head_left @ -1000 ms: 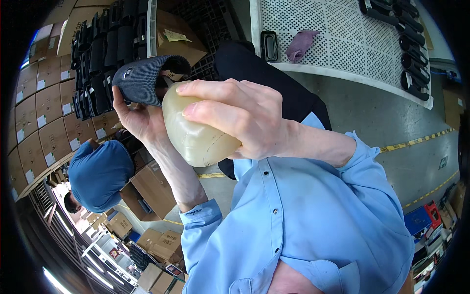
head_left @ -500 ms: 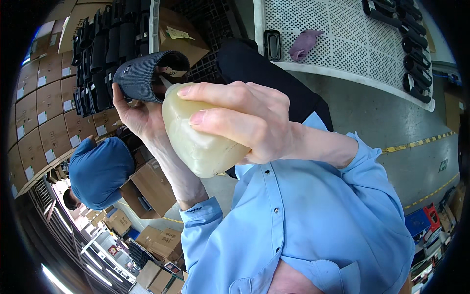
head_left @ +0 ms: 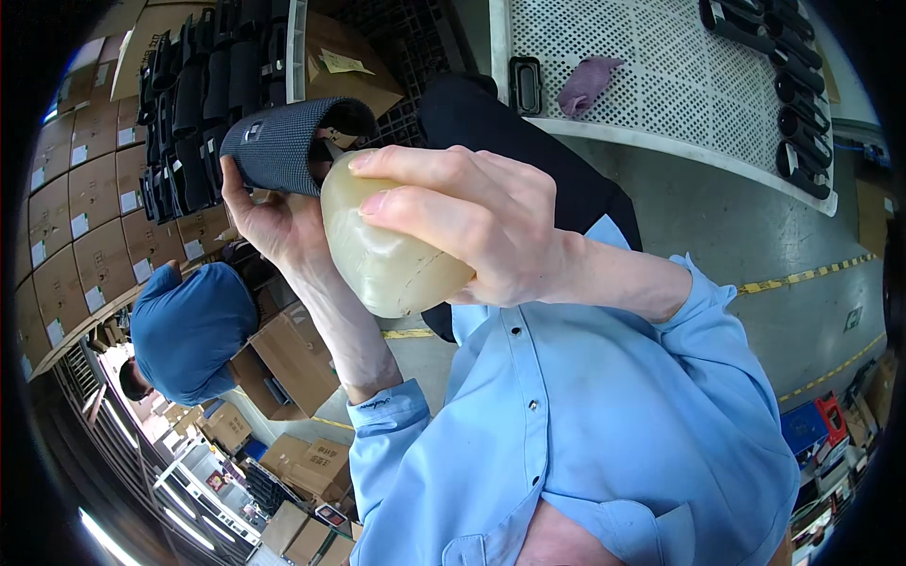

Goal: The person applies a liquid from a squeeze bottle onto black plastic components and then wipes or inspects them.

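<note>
My left hand (head_left: 283, 226) holds up a dark mesh-covered tube (head_left: 274, 141), its fingers and thumb around the lower side. The tube lies nearly sideways, its open end facing right. My right hand (head_left: 472, 212) is closed around a pale yellow, translucent squeeze bottle (head_left: 377, 255), which looks dented under the fingers. The bottle's narrow tip points up and left into the tube's open end. Whether the tip touches the inner wall cannot be made out.
Several dark tubes (head_left: 193, 123) stand stacked at upper left beside a cardboard box (head_left: 349, 75). A perforated white table (head_left: 651, 113) at upper right bears a purple cloth (head_left: 587, 87), a black frame-like part (head_left: 526, 87) and more dark parts (head_left: 802, 123). A co-worker (head_left: 193, 330) in blue bends over at left.
The squeeze bottle has risen slightly and its body looks more squeezed in. The mesh tube has shifted a little to the right with my left hand.
</note>
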Demonstrator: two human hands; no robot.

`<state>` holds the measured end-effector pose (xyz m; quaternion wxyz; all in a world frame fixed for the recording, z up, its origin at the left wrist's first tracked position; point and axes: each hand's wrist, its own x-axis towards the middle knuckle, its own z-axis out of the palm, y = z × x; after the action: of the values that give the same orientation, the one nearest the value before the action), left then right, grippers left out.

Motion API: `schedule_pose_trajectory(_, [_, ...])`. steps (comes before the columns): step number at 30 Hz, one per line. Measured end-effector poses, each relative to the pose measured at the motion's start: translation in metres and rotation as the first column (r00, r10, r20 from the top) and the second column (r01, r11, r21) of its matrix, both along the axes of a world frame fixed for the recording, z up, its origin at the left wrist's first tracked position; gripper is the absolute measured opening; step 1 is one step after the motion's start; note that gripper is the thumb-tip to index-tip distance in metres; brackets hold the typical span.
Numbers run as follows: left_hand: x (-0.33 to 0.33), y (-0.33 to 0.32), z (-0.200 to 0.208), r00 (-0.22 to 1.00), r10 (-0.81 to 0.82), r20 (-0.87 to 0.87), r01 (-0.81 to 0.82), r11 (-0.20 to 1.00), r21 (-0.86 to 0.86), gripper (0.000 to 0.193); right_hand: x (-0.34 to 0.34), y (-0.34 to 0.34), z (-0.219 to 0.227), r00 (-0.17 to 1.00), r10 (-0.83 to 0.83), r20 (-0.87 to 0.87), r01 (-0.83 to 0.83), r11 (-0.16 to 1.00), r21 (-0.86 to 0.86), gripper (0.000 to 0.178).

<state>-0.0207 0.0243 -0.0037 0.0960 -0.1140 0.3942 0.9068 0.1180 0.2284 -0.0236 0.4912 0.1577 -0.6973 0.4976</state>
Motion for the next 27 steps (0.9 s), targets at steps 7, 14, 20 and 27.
schedule_pose_trajectory(7, [0.001,-0.002,0.007,0.999,-0.020,0.046,0.018,0.999,0.048,0.050,0.004,0.006,0.001,0.999,0.001,0.043,-0.003,0.999,0.036,0.048])
schedule_pose_trajectory(14, [-0.013,-0.007,0.014,0.993,0.012,0.114,-0.033,0.983,0.183,0.052,0.013,0.013,0.006,0.981,0.171,-0.091,-0.192,0.928,-0.320,0.046])
schedule_pose_trajectory(20, [-0.005,0.009,0.017,0.996,0.040,0.077,-0.049,0.991,0.126,0.055,0.038,0.043,0.021,0.940,0.342,0.000,-0.095,0.262,-0.960,0.050])
schedule_pose_trajectory(27, [-0.028,-0.007,0.007,0.976,-0.208,0.057,0.184,0.941,0.283,0.073,0.036,0.080,0.007,0.812,0.575,0.100,-0.094,0.297,-0.950,0.055])
